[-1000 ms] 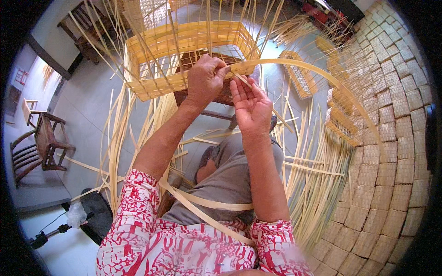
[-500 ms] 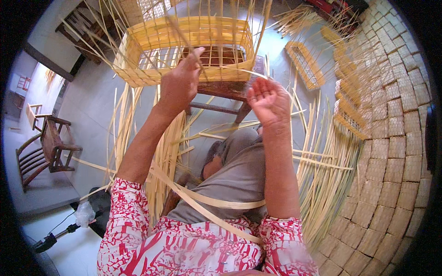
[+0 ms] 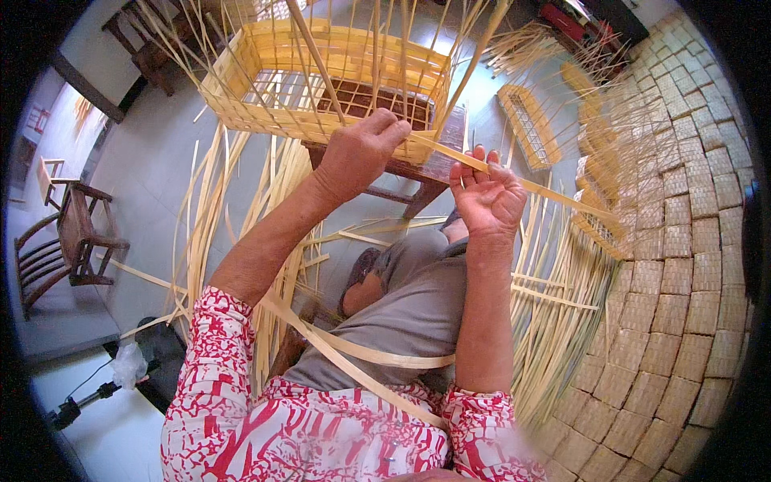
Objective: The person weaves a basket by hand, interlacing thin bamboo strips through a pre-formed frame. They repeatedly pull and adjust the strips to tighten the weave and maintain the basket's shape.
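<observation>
A half-woven yellow bamboo basket rests on a dark wooden stool, its long upright stakes rising from the walls. My left hand is closed at the basket's near wall, fingertips pinching where a flat bamboo strip comes out. From there the strip runs right across the fingers of my right hand. That hand is palm up with its fingers bent about the strip, near the basket's right corner. What lies under the left fingertips is partly hidden.
More yellow basket frames stand on the floor at right, beside a wall of stacked woven blocks. Loose strips lie below the stool; some cross my lap. At left are a wooden chair and a black stand.
My left hand has moved right and down along the near wall. My right hand has dropped slightly, and the strip now stretches across its fingers to the right. The view has shifted a little.
</observation>
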Action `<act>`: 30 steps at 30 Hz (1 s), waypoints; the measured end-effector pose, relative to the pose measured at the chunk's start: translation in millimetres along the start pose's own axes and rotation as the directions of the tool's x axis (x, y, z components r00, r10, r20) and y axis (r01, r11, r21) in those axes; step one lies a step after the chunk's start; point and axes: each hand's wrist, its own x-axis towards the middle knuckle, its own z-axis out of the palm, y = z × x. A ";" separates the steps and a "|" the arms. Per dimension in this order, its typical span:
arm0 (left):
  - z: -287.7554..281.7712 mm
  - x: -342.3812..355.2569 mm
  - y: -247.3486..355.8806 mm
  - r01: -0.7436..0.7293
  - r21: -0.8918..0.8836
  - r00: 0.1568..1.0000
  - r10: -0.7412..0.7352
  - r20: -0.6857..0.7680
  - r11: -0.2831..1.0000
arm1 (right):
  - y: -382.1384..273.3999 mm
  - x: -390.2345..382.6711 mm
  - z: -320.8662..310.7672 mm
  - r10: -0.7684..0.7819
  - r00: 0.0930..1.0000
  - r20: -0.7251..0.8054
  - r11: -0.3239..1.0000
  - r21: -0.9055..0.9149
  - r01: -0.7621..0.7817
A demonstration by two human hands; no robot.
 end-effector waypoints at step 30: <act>-7.1 29.4 -24.0 0.060 -0.593 0.997 -0.017 0.078 0.803 | 39.0 11.7 39.0 -0.352 0.669 0.655 0.153 -0.665 0.731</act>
